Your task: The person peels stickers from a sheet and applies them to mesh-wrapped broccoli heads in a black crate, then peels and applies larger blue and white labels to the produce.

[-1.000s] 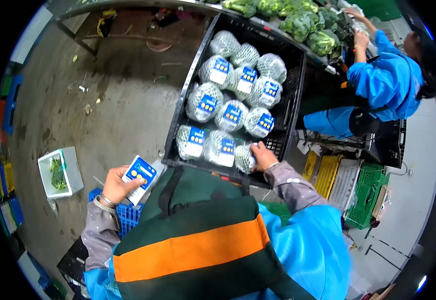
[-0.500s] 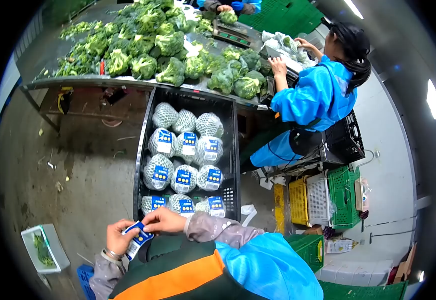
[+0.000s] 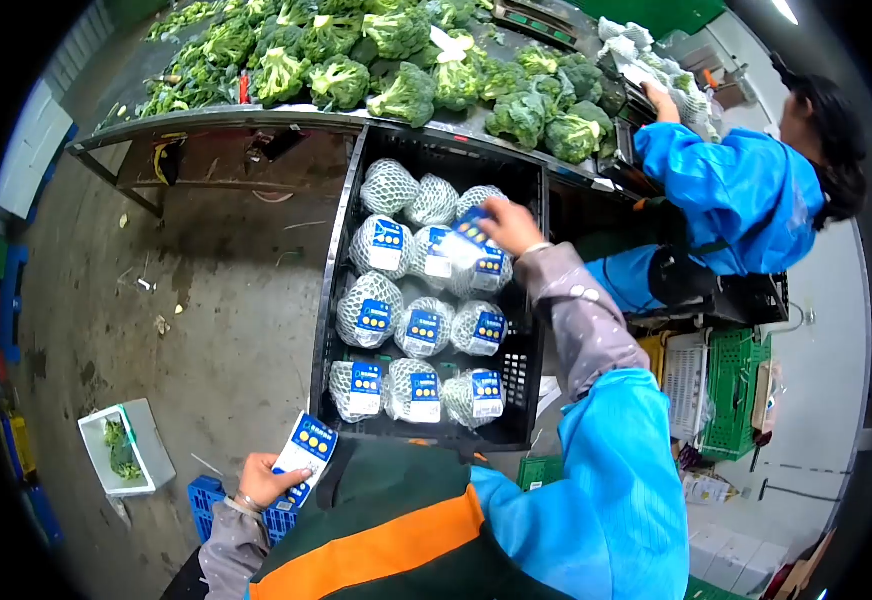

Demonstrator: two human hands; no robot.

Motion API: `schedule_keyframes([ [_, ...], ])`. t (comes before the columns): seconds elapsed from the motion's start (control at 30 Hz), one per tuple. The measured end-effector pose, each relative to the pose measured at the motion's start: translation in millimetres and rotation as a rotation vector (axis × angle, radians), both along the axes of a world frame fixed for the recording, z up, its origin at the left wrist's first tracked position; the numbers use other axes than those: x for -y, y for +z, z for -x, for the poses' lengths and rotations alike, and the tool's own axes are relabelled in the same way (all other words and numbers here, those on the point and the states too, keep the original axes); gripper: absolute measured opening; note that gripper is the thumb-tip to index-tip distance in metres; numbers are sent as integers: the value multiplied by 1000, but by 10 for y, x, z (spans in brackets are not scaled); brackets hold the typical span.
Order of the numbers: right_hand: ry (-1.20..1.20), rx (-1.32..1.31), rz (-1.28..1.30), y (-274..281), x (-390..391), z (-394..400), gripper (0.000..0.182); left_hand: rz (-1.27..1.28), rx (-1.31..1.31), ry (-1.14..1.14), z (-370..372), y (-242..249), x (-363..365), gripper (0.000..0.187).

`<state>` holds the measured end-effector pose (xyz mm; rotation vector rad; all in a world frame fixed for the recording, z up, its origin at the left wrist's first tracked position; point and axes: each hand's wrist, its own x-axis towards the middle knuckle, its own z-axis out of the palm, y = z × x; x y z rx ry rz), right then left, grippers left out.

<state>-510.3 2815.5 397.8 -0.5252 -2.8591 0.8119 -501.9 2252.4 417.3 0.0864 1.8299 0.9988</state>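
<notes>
A black crate (image 3: 354, 180) holds several white net-wrapped bundles in rows, most with a blue and white label showing. Over the upper right bundles, my right hand (image 3: 512, 226) pinches one blue and white label (image 3: 468, 237), slightly blurred. Down at the lower left, outside the crate, my left hand (image 3: 268, 480) grips a stack of labels (image 3: 306, 452), thumb on top. The net-wrapped bundle (image 3: 390, 187) in the top left corner shows no label.
Heads of broccoli (image 3: 406, 95) cover the metal table (image 3: 226, 117) beyond the crate. A co-worker in blue (image 3: 746, 190) stands at the right, by net-wrapped pieces. A white bin (image 3: 151, 450) with greens sits on the floor at left. Green crates (image 3: 731, 390) are at right.
My right hand has left the label stack and reached forward over the crate with one label. My left hand still holds the stack. The view has shifted, and the co-worker appears further right.
</notes>
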Motion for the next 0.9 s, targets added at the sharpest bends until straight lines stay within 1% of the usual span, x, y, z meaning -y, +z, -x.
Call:
schedule_keyframes([
  [0.07,-38,40,-129,15,-401,142,30,9,-7,28,-64,-59,15,19],
  [0.1,-53,107,-168,1,-525,236,30,-8,-44,26,-79,-7,-42,19],
  [0.13,-65,176,-207,-50,-612,311,30,13,16,65,-111,-99,16,19],
  [0.17,-102,231,-203,-178,-685,369,33,60,14,3,-108,-113,51,19],
  [0.2,-124,316,-233,-387,-771,423,37,103,10,-60,-88,-114,57,19],
  [0.23,-153,357,-344,-599,-818,409,42,41,75,-80,-53,-94,41,20],
  [0.27,-183,397,-454,-746,-809,390,46,31,105,-39,-33,2,-55,20],
  [0.3,-271,479,-448,-781,-794,431,56,48,99,25,-18,37,-105,19],
  [0.33,-322,326,-459,-807,-767,406,58,67,99,87,-12,85,-148,18],
  [0.4,-248,28,-580,-839,-678,354,59,69,63,142,114,413,-468,14],
  [0.43,-214,-59,-518,-639,-402,344,58,-14,15,85,178,477,-573,13],
  [0.47,-173,-43,-465,-474,-69,297,56,-98,-35,30,218,515,-673,13],
  [0.5,-38,-363,-34,-591,229,236,40,-167,-122,25,232,560,-848,14],
  [0.53,-90,-72,443,-675,674,92,37,-237,-211,15,230,602,-1016,15],
  [0.57,99,122,969,-320,1117,-30,34,-227,-182,35,221,605,-1108,19],
  [0.6,328,354,1109,-158,1458,-157,37,-253,-156,95,182,544,-1177,20],
  [0.63,444,263,1440,-164,1820,-343,40,-251,-129,123,145,491,-1196,23],
  [0.67,597,410,1350,17,2027,-404,36,-249,-102,147,124,463,-1211,25],
  [0.7,562,453,1447,-20,2216,-515,33,-231,-201,104,130,471,-1262,16],
  [0.73,526,498,1546,-56,2333,-590,30,-202,-170,139,107,423,-1228,12],
  [0.8,504,445,1558,17,2365,-590,24,-146,-110,218,31,243,-1134,11],
  [0.83,493,425,1563,40,2374,-598,21,-143,-137,255,2,202,-1158,22],
  [0.9,477,448,1600,18,2406,-592,14,-130,-121,263,-44,158,-1148,19],
])
